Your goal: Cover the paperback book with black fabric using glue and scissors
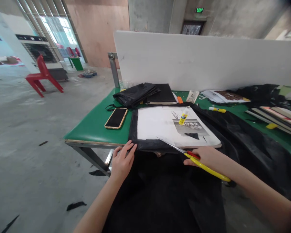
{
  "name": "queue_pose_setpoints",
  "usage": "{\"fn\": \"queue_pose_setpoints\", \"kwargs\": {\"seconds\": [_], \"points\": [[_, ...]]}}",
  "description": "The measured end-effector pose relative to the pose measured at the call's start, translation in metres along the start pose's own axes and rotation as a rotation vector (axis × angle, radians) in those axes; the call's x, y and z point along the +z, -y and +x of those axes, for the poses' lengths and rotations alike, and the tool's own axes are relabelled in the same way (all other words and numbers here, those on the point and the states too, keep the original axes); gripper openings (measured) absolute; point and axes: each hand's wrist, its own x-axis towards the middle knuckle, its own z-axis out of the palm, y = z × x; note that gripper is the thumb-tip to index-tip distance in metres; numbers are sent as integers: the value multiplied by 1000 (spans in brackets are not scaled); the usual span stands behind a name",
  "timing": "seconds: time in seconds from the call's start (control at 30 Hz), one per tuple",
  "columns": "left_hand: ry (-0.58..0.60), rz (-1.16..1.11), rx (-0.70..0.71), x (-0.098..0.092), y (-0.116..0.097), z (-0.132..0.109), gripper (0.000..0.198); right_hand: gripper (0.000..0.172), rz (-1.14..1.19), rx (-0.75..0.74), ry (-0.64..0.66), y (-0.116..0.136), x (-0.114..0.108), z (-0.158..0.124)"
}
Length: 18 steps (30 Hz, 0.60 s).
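My right hand (200, 156) is closed round a pair of scissors (210, 171) with yellow and red handles. Their blades point left across the front edge of a white book (155, 124), which lies on black sheet material (134, 124). Strips of that black material are folded over the book's left and front edges. My left hand (123, 158) rests with its fingers stretched out on the black fold at the front left corner. A yellow glue stick (183, 117) is on the book's grey printed part, near a small black scrap (192, 136).
A phone (116, 118) lies left of the book on the green tabletop (92, 126). Folded black material (135, 94) and a black book (162, 94) sit behind. Another glue stick (217, 110) and stacked books (276, 118) are at right. A white panel (196, 61) stands along the back.
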Motion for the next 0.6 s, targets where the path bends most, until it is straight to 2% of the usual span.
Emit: {"fn": "queue_pose_setpoints", "kwargs": {"seconds": [0.1, 0.2, 0.33, 0.43, 0.5, 0.6], "points": [[8, 8, 8, 1, 0, 1, 42, 61, 45, -16, 48, -6, 2, 1], [15, 22, 24, 0, 0, 2, 43, 59, 75, 15, 43, -12, 5, 3], [28, 48, 45, -1, 1, 5, 44, 54, 108, 39, -3, -19, 3, 3], [45, 67, 53, -3, 0, 11, 45, 46, 174, 70, -83, -23, 1, -3], [58, 86, 55, -5, -2, 16, 43, 42, 326, 141, -150, -26, 2, -9], [98, 101, 63, -11, -6, 26, 37, 41, 753, 330, -219, -32, 7, -21]]}}
